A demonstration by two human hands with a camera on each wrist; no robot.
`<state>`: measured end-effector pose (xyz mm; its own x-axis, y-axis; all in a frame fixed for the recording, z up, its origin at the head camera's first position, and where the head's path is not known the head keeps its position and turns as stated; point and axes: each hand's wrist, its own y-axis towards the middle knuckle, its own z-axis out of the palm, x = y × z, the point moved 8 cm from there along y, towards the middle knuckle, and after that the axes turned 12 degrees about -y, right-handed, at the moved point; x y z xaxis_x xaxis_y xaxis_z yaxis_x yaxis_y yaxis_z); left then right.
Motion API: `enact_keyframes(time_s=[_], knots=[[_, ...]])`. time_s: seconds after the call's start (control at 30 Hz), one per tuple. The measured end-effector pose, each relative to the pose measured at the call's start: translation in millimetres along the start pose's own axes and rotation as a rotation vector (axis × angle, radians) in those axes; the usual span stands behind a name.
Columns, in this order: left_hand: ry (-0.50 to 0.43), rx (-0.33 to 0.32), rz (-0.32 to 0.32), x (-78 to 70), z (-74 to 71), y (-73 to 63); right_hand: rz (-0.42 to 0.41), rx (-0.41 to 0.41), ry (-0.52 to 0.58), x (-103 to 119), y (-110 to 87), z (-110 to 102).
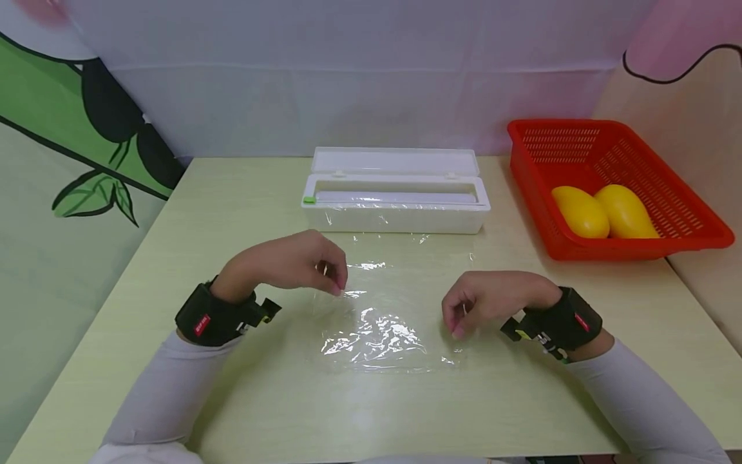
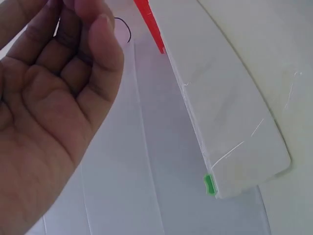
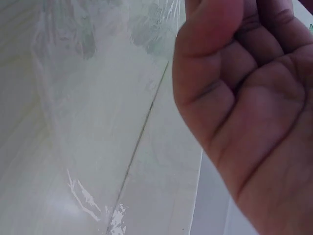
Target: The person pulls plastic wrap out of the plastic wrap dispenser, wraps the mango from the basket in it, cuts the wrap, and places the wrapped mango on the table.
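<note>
On the pale tabletop (image 1: 266, 399), in front of the open white wrap dispenser (image 1: 400, 220), a clear plastic film (image 1: 377, 341) is apparently being drawn out and spread. The left hand (image 1: 301, 261) and right hand (image 1: 493, 299), fingertips together, pinch its opposite sides; the next move likely calls for even tension.

Red basket (image 1: 608, 249) on the bench (image 1: 255, 193)
Two yellow fruits (image 1: 581, 212) lie inside the basket; a pale printed cloth (image 1: 359, 96) rises behind it.

Pale table (image 1: 278, 412) beneath white dispenser (image 1: 400, 221), red basket (image 1: 608, 250), clear film (image 1: 377, 335)
</note>
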<state>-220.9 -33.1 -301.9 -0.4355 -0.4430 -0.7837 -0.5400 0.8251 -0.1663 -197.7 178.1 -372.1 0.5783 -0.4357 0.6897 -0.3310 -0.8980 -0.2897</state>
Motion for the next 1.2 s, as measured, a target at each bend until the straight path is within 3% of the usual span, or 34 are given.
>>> enact_keyframes(time_s=[0.2,0.47,0.6,0.73,0.9,1.07,1.2], knots=[[-0.015,-0.228,0.066,-0.9,-27.3,-5.0,0.003,-0.047,-0.043,0.6,-3.5,-8.4],[0.02,-0.582,0.118,10.4,-58.5,-11.9,-0.034,-0.158,-0.124,8.3,-14.5,-26.9],[0.071,-0.735,0.154,14.9,-72.0,-16.7,-0.057,-0.272,-0.171,15.9,-29.6,-45.5],[0.124,-0.868,0.174,21.6,-83.9,-19.5,-0.089,-0.435,-0.206,25.6,-54.3,-69.5],[0.177,-0.929,0.172,39.1,-91.9,-15.0,-0.028,-0.641,-0.287,37.1,-86.4,-99.6],[0.226,-0.925,0.151,59.2,-96.0,-6.6,0.202,-0.797,-0.341,35.2,-113.4,-128.7],[0.271,-0.915,0.1,70.9,-96.3,-2.7,0.396,-0.878,-0.337,18.5,-134.2,-149.3]])
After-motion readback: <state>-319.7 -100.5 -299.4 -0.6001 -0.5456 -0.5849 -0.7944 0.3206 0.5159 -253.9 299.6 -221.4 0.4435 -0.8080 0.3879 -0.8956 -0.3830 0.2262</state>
